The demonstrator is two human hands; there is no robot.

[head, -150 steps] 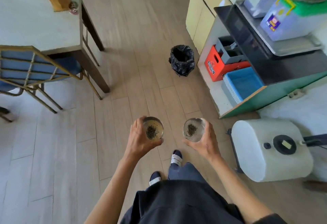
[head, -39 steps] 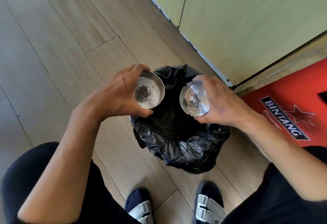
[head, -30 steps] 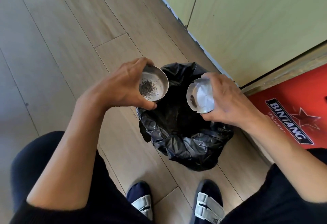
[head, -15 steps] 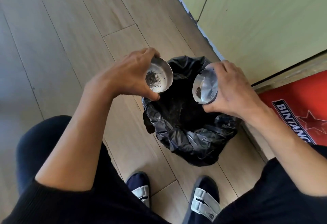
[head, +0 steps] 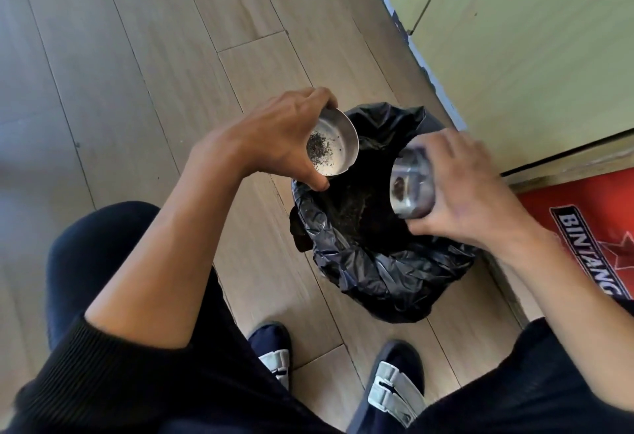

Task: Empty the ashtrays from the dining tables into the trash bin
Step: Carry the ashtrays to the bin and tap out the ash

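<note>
We hold two metal ashtrays over the trash bin [head: 384, 262], which stands at frame centre, lined with a black bag. Our right hand [head: 459, 193] grips the right ashtray [head: 410, 190], tipped steeply so its open face turns left and down toward the bin mouth directly below. Our left hand [head: 274, 138] grips the left ashtray [head: 334, 150] by its rim at the upper-left edge of the bin; it is only partly tilted and ash lies inside. We judge the left ashtray needs further rotation rightward, toward the bin centre.
</note>
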